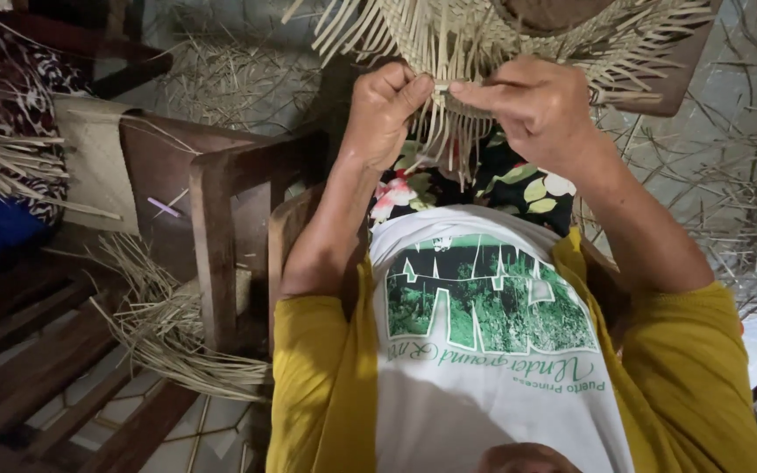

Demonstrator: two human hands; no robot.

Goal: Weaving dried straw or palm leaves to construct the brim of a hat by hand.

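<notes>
A half-woven straw piece point(519, 35) with many loose pale strips hanging from its edge sits over my lap at the top of the view. My left hand point(385, 109) is closed, pinching strips at the woven edge between thumb and fingers. My right hand point(532, 105) pinches a strip right beside it, thumb tip nearly touching the left hand. Loose strips point(449, 144) dangle between both wrists. Below them are my floral skirt point(519, 188) and my white and yellow shirt point(484, 350).
A brown wooden chair point(221, 219) stands at my left, with a bundle of dry straw strips point(168, 333) hanging by its leg. More straw lies scattered on the floor at right point(738, 175) and behind point(238, 79). Patterned cloth point(10, 96) lies at the far left.
</notes>
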